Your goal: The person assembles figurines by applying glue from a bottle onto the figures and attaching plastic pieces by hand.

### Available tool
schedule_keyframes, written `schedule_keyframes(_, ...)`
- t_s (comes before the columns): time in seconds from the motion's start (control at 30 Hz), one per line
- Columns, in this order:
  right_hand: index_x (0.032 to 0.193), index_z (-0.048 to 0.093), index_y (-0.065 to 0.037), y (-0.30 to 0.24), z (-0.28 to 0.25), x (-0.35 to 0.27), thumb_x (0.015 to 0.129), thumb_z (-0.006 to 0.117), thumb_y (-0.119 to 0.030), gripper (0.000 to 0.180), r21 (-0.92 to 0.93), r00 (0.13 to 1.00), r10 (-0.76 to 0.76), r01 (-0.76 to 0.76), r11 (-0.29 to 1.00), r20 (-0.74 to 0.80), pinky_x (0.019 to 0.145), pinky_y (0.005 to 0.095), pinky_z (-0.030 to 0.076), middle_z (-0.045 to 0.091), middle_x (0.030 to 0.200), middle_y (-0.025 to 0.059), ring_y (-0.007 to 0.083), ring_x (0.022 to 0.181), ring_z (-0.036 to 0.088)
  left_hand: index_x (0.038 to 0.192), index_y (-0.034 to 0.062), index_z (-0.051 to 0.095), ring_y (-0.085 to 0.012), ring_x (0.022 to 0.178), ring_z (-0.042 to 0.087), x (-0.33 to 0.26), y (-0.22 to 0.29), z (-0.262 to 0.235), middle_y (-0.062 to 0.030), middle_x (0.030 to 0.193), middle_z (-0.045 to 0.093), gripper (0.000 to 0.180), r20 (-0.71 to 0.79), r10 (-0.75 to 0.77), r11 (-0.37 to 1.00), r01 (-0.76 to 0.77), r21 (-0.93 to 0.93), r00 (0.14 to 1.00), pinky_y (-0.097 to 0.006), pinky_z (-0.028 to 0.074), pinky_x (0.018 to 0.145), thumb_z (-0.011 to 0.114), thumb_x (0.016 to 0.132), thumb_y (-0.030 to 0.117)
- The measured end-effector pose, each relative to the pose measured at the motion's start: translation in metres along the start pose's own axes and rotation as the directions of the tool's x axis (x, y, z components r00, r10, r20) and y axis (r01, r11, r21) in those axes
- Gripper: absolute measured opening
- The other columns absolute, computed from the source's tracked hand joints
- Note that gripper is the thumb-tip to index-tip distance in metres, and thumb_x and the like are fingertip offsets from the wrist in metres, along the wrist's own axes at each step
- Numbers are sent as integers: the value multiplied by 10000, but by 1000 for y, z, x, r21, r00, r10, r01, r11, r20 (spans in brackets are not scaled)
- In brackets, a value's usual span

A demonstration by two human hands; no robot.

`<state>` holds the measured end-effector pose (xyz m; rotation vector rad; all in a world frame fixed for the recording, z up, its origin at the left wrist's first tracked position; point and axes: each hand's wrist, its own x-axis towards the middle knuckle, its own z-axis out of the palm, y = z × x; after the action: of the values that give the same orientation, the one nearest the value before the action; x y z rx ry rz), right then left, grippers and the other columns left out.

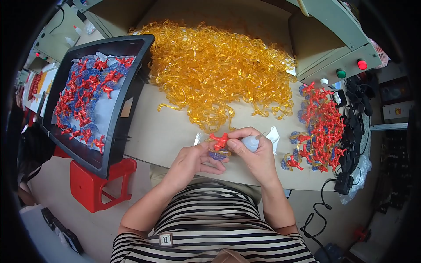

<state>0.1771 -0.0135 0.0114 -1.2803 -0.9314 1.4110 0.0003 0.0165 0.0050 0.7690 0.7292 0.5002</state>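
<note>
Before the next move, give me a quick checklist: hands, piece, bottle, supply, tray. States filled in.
1. Red figure steadied: ok, fingers of the left hand and right hand are at it.
2. Right hand free: not ok, it also holds the pale bottle.
3. Bottle tip directed away from the figure: ok, points up and right.
4. Yellow translucent pieces available: ok, large pile ahead.
5. Black tray fully supported: cannot tell, its underside is hidden.
</note>
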Motion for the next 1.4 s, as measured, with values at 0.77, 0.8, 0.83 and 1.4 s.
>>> schedule_keyframes(0.77,1036,482,-24,-1,-24,-27,837,602,-148,264,-194,975,-198,176,965,-101,628,192,412,566,870,47,70,722,511,1237,-26,421,-250,956,608,-1,5,1,-163,1022,591,405,-49,-118,990,113,-89,992,-306,511,772,395,935,243)
schedule_keyframes(0.8,1022,486,-28,-2,-23,-27,853,583,-192,255,-106,970,-220,208,972,-107,582,188,399,550,835,40,63,657,495,1237,-26,421,-250,956,608,-1,5,2,-163,1022,591,405,-49,-118,990,113,-88,992,-306,511,772,395,935,243)
schedule_keyframes(0.83,1022,486,-28,0,-24,-27,853,583,-192,255,-106,970,-219,208,972,-107,582,188,399,550,835,40,63,657,495,1231,-26,425,-249,956,609,-1,5,2,-162,1024,592,402,-55,-119,990,114,-83,991,-302,512,771,402,934,243)
schedule_keyframes(1.4,867,566,-20,1,-17,-26,672,769,-238,356,-569,781,-623,494,657,-42,543,272,442,589,740,96,199,624,568,1173,-23,475,-242,965,604,1,6,9,-166,1054,587,342,-109,-126,992,127,-1,986,-292,520,776,406,943,220)
